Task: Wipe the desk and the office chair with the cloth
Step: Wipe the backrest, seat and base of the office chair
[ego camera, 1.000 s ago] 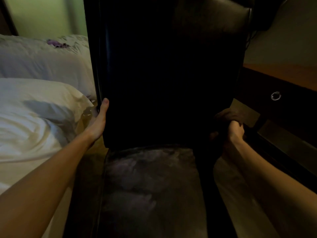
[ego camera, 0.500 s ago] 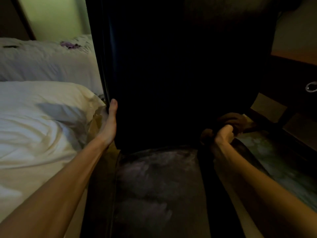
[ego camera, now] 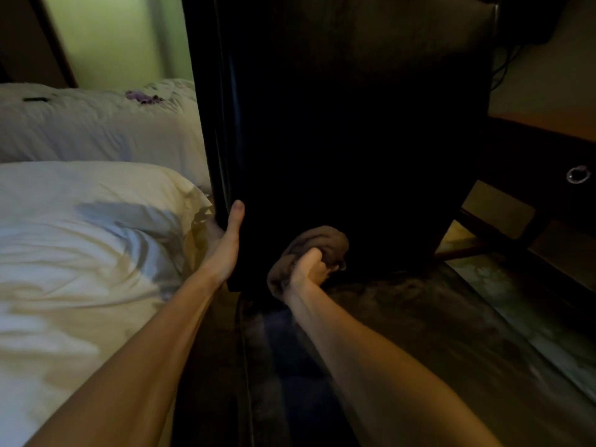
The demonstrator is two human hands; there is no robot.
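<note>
Cloth (ego camera: 319, 243) first: brownish, bunched into a thick wad, sitting low on the front of the office chair (ego camera: 354, 124), toward the lower left of the dark backrest (ego camera: 371, 182) and just above the seat (ego camera: 387, 337). Pressed right up against the leather there. Clenched around it, the right hand (ego camera: 308, 267): fingers curled tight into the folds, knuckles facing the backrest, a tail of fabric spilling down past the wrist.

Over to the left hand (ego camera: 225, 243), clamped on the backrest's left edge a little higher than the cloth. Thumb laid flat and pointing up along the front face, palm against the side, fingers wrapped round behind the edge and out of sight. Both forearms bare, reaching in from the bottom of the view.

Backrest tall, upright and nearly black in this dim light. Seat dark too, its surface showing dull greyish smears.

Further out on the right, the desk (ego camera: 545, 124): warm wooden top, dark front, a round metal ring pull (ego camera: 578, 174) on it. Cables (ego camera: 503, 69) hanging against the wall above. Pale patterned floor (ego camera: 496, 291) between chair and desk.

On the left, close beside the chair, a white pillow (ego camera: 80, 253), rumpled. Behind it a pale duvet (ego camera: 96, 130) with a small purple scrap (ego camera: 143, 96) lying on top.
</note>
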